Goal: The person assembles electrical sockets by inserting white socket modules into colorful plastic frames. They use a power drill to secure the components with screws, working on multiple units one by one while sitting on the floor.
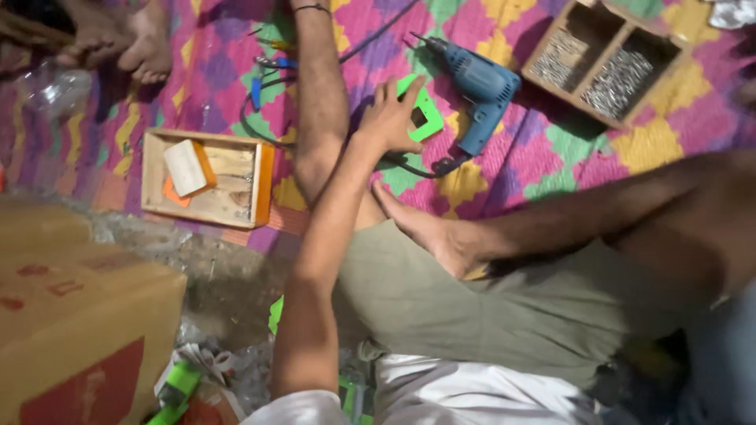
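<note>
Green plate (426, 118) on mat (551, 157) | left hand (391, 118) flat on it, fingers spread | blue drill (482, 90) just beside | right hand out of shot

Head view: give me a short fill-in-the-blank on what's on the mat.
1. The left hand rests on a flat ____ frame.
2. The power drill beside it is ____ in colour.
3. The two-compartment wooden box holds metal ____.
4. The shallow wooden tray lies to the ____ of the hand.

Missing words: green; blue; screws; left

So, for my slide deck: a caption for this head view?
Left hand reaching to a green square frame beside a blue drill.
</note>
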